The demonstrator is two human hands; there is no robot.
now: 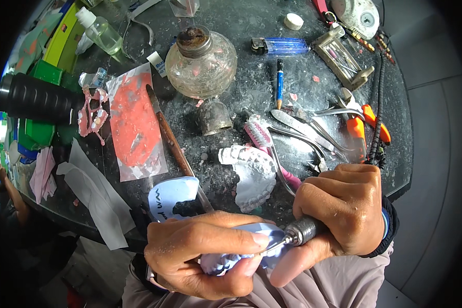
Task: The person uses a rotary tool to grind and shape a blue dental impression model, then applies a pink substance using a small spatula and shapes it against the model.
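At the table's near edge, my left hand grips a pale blue dental cast with a row of teeth along its lower side. My right hand is closed around a metal rotary handpiece. Its thin bur points left and reaches the cast beside my left fingertips; whether it touches the surface is hard to tell. My right thumb extends below the handpiece, close to the cast. Part of the cast is hidden under my left fingers. Beyond my hands lie a white dental cast and another pale blue cast with handwriting on it.
A glass spirit lamp, its metal cap, a pink wax sheet and a wax knife occupy the middle left. A toothbrush, pencil, lighter and orange-handled pliers are right. A coiled cord hangs there.
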